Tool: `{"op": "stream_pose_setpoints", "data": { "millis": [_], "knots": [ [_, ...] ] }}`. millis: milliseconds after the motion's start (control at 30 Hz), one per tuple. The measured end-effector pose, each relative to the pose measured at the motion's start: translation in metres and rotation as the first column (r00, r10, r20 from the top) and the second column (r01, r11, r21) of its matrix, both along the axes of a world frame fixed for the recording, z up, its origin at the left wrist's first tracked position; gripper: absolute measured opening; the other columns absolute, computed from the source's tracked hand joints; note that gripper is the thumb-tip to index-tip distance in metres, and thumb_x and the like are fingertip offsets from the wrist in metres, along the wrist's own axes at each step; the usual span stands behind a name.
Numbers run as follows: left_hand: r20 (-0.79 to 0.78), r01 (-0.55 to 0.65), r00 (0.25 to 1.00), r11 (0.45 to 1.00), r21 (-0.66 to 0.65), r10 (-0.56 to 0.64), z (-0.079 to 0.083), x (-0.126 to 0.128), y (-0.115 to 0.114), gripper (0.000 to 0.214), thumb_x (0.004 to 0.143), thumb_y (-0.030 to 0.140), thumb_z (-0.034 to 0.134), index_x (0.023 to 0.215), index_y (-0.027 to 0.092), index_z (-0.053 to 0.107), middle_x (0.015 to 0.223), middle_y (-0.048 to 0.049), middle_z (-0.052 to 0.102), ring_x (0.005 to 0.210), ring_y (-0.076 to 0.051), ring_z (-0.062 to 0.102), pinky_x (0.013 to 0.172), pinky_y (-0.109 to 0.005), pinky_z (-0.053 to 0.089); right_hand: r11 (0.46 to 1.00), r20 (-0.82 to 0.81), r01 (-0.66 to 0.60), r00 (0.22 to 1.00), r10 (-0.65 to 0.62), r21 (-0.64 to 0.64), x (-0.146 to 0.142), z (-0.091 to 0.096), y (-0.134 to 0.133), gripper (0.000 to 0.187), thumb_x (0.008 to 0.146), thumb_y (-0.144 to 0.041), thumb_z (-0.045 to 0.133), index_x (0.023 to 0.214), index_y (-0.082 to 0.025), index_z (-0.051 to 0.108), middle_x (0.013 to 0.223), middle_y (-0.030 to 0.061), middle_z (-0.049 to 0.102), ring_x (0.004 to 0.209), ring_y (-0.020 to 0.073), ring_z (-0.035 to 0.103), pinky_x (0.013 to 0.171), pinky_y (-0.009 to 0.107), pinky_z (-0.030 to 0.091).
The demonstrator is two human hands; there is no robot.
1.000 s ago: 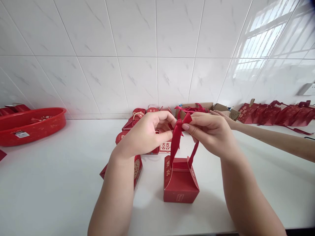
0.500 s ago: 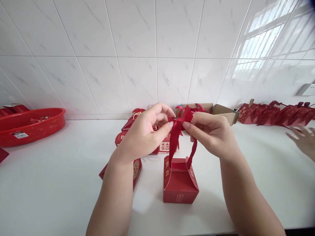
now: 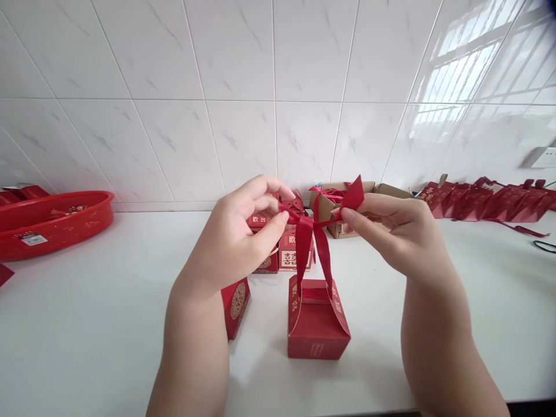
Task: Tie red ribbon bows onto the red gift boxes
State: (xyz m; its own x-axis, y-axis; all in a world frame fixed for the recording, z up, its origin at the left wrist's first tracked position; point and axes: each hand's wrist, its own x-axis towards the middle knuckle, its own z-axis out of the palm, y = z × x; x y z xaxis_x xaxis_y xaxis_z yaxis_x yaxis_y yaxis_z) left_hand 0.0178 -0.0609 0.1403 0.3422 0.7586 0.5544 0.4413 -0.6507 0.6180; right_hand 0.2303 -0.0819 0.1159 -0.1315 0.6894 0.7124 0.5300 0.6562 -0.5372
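A small red gift box (image 3: 319, 341) stands upright on the white table, its top flaps leaning inward. Red ribbon (image 3: 304, 246) rises from both flaps to a knot above the box. My left hand (image 3: 247, 237) pinches one end of the ribbon between thumb and fingers, left of the knot. On the other side my right hand (image 3: 391, 231) pinches the opposite end, whose pointed tip sticks up past the fingers. The ribbon is stretched between both hands. Beside my left forearm sits another red box (image 3: 237, 304), partly hidden by it.
Behind my hands are several red boxes (image 3: 295, 255) with gold lettering. A cardboard box (image 3: 341, 229) holding red ribbons stands near the tiled wall. At right is a row of red packages (image 3: 482, 200); at left, a red basin (image 3: 87, 223). A black loop (image 3: 545, 246) lies far right.
My hands have moved apart, drawing the ribbon ends outward and pulling the knot tighter and slightly lower. Another person's hand at the far right has left the view.
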Motion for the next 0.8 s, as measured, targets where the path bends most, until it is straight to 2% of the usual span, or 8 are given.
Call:
{"op": "stream_pose_setpoints", "data": {
  "millis": [100,333,467,633,800],
  "knots": [
    [-0.029,-0.01,1.0,1.0,0.026,0.01,0.0,-0.002,-0.001,0.015,0.082,0.022,0.053,0.096,0.026,0.056,0.064,0.0038,0.055,0.051,-0.01,0.048,0.048,-0.024,0.038,0.997,-0.003,0.082,0.997,-0.082,-0.004,0.005,0.003,-0.006,0.02,0.085,-0.033,0.061,0.073,-0.019,0.067,0.068,0.0035,0.062,0.066,0.0156,0.059,0.051,0.026,0.045],
    [-0.063,-0.035,0.997,0.997,0.062,0.039,0.0,-0.002,-0.002,0.017,0.08,0.019,0.052,0.095,0.027,0.055,0.061,0.0047,0.053,0.056,-0.012,0.048,0.054,-0.026,0.04,0.99,0.071,0.125,0.99,-0.121,-0.057,0.012,0.004,-0.01,0.02,0.083,-0.03,0.061,0.067,-0.019,0.066,0.064,0.0025,0.061,0.063,0.015,0.058,0.047,0.025,0.042],
    [-0.079,-0.075,0.994,0.995,0.066,0.08,0.001,-0.005,0.001,0.018,0.08,0.021,0.052,0.097,0.027,0.054,0.06,0.0054,0.053,0.05,-0.011,0.044,0.052,-0.026,0.039,0.985,0.133,0.159,0.98,-0.149,-0.063,0.02,0.004,-0.01,0.021,0.083,-0.031,0.061,0.067,-0.018,0.066,0.063,0.0028,0.06,0.059,0.0138,0.055,0.043,0.025,0.038],
    [-0.114,-0.074,0.99,0.997,0.038,0.078,0.002,-0.008,0.005,0.019,0.079,0.021,0.052,0.097,0.028,0.055,0.062,0.005,0.056,0.052,-0.012,0.047,0.051,-0.025,0.038,0.977,0.256,0.189,0.953,-0.158,-0.101,0.035,0.004,-0.012,0.023,0.083,-0.037,0.06,0.071,-0.018,0.067,0.059,0.0015,0.057,0.053,0.0116,0.05,0.043,0.025,0.036],
    [-0.11,-0.101,0.989,0.995,0.002,0.101,0.001,-0.01,0.011,0.017,0.08,0.023,0.052,0.096,0.026,0.055,0.067,0.004,0.059,0.054,-0.012,0.051,0.052,-0.025,0.04,0.96,0.391,0.218,0.91,-0.135,-0.174,0.046,0.001,-0.013,0.023,0.083,-0.035,0.06,0.065,-0.02,0.063,0.055,-0.0012,0.055,0.05,0.0105,0.048,0.042,0.024,0.036]
  ]
}}
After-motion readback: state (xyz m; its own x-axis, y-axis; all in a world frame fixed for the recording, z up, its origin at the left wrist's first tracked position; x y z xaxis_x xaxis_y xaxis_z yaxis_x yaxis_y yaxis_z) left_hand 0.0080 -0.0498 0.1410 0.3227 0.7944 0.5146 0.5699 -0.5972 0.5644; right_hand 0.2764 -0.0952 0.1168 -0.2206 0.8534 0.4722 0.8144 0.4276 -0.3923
